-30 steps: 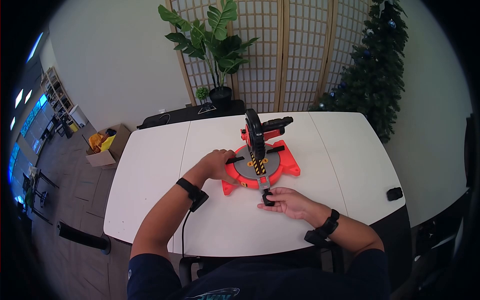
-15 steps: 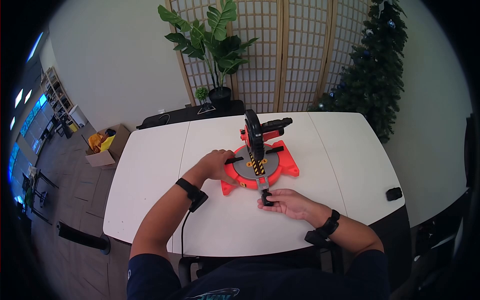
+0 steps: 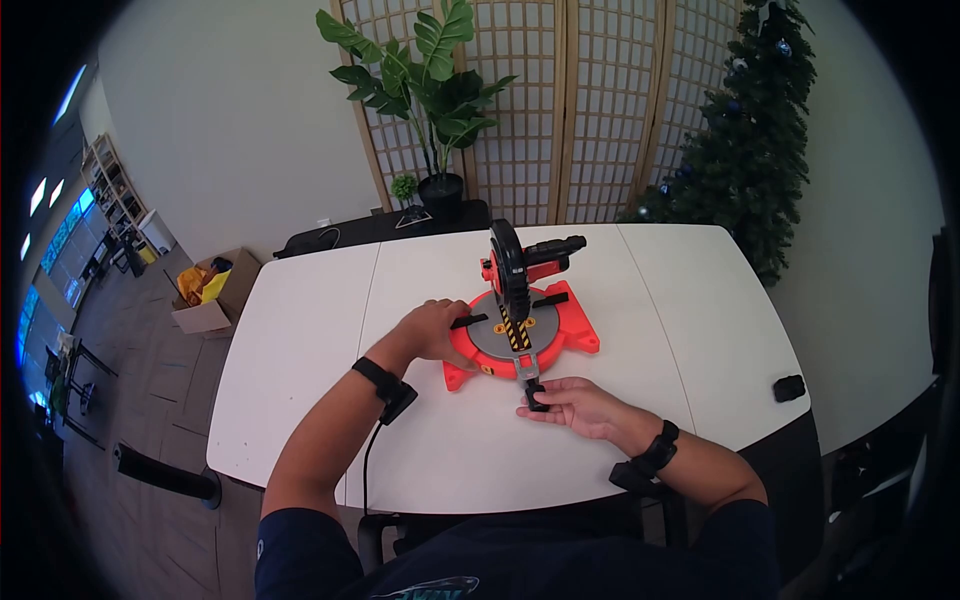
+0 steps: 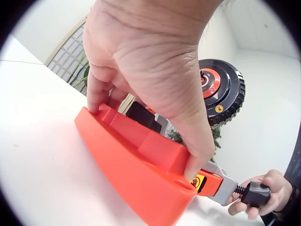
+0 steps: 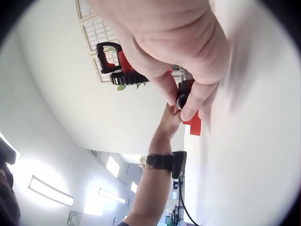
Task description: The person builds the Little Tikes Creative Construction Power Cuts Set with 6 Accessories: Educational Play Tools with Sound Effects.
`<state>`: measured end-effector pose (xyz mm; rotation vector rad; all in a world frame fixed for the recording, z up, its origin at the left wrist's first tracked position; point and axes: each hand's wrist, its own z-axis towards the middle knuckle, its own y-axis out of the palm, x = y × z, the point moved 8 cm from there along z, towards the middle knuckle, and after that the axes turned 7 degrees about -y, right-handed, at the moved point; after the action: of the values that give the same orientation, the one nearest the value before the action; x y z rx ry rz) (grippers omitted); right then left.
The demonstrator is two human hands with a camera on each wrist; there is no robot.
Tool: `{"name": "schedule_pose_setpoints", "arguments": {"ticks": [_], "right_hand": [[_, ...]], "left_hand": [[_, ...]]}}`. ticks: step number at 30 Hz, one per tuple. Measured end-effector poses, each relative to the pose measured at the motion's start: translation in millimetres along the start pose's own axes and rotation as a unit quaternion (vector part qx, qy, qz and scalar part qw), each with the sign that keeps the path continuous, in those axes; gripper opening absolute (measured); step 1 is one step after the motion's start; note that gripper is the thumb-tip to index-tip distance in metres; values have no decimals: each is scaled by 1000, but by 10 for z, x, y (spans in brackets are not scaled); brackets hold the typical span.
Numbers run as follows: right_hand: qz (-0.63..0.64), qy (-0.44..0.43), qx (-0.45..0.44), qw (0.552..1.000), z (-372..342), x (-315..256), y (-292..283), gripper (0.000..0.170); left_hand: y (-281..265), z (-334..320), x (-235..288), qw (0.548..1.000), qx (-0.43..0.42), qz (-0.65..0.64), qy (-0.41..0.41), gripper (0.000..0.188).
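A red and black toy miter saw (image 3: 575, 325) stands on the white table, its round grey turntable (image 3: 485, 335) marked with a yellow-black striped strip. The left hand (image 3: 435, 328) grips the left side of the red base (image 4: 136, 165), thumb at the front edge and fingers behind, as the left wrist view shows. At the front of the saw, the right hand (image 3: 582, 407) pinches a black knob (image 4: 257, 194) between thumb and fingers. A threaded shaft joins this knob to the grey bracket (image 4: 222, 188). Above the turntable the black blade guard (image 3: 508, 265) is raised, with a black handle (image 3: 553, 247) behind.
A small black object (image 3: 789, 388) lies at the table's right edge. Behind the white table (image 3: 300, 330) stand a potted plant (image 3: 440, 190), a folding screen (image 3: 610, 120) and a decorated tree (image 3: 745, 160). An open cardboard box (image 3: 235, 290) sits to the left. A cable (image 3: 367, 460) hangs from the left wrist camera.
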<state>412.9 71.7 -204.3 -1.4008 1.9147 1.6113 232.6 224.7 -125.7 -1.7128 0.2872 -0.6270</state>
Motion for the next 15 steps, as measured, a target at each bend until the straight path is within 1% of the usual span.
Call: {"name": "schedule_pose_setpoints", "arguments": {"ticks": [2, 3, 5, 12, 15], "right_hand": [[33, 12, -27, 999, 1, 3, 22, 35], [33, 13, -27, 999, 4, 15, 26, 35], [-10, -9, -9, 1000, 11, 18, -8, 37], [-18, 1, -3, 1000, 11, 23, -10, 35], [-27, -16, 13, 999, 19, 24, -44, 31]], "left_hand": [[-6, -5, 0, 1000, 1, -3, 1, 98], [-4, -7, -2, 1000, 2, -2, -2, 98], [-1, 1, 2, 1000, 4, 0, -4, 98], [9, 10, -19, 1000, -6, 5, -11, 98], [9, 1, -12, 1000, -6, 6, -12, 99]]}}
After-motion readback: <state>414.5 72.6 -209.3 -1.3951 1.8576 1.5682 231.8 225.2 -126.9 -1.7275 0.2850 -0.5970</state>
